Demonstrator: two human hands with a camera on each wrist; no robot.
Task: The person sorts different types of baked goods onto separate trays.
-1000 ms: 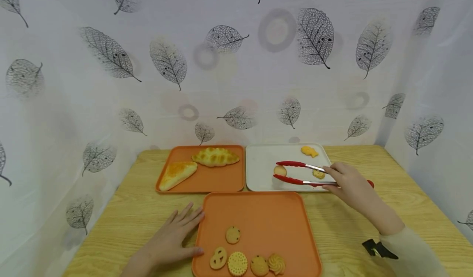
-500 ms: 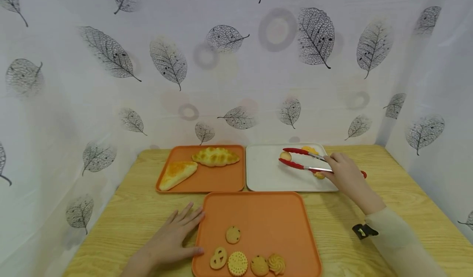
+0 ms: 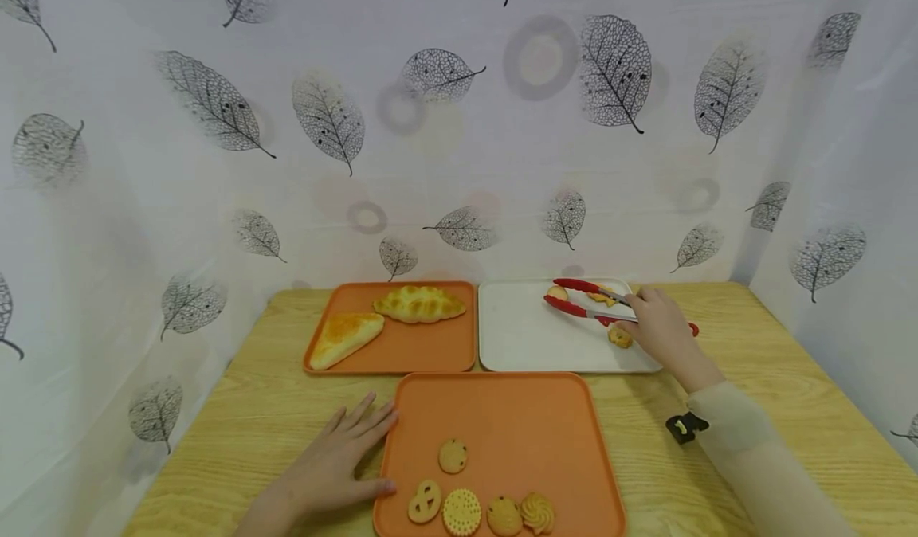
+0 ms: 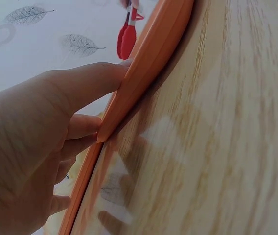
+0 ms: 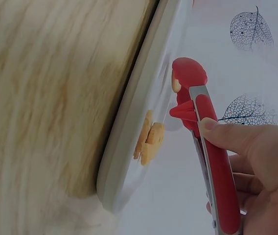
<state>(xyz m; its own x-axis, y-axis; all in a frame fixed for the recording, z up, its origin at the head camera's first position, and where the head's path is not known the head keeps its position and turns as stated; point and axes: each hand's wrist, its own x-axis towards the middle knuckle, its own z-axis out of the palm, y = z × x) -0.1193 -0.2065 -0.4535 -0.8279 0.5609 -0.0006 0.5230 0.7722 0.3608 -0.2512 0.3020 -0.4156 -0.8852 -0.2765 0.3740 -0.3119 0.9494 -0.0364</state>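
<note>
My right hand (image 3: 665, 331) grips red-and-metal tongs (image 3: 601, 315) over the white tray (image 3: 512, 342) at the back right. Between the tongs' red tips sits a small round cookie (image 3: 557, 292), near the tray's far side. The right wrist view shows my thumb along the red handle of the tongs (image 5: 218, 169), with the cookie (image 5: 176, 82) partly hidden by a tip. My left hand (image 3: 323, 467) lies spread at the left edge of the near orange tray (image 3: 502, 409), its fingertips touching the rim (image 4: 151, 58).
A fish-shaped cracker (image 3: 604, 298), partly behind the tongs, and a bumpy biscuit (image 3: 620, 337) lie on the white tray. Several cookies, including a pretzel-shaped one (image 3: 425, 502), lie on the near tray. Another orange tray (image 3: 409, 354) holds a triangular bread (image 3: 346, 339) and a braided loaf (image 3: 419, 304).
The right hand has carried the tongs and round cookie toward the back of the white tray and slightly sideways, first uncovering, then partly covering other pieces. The left hand has stayed put.
</note>
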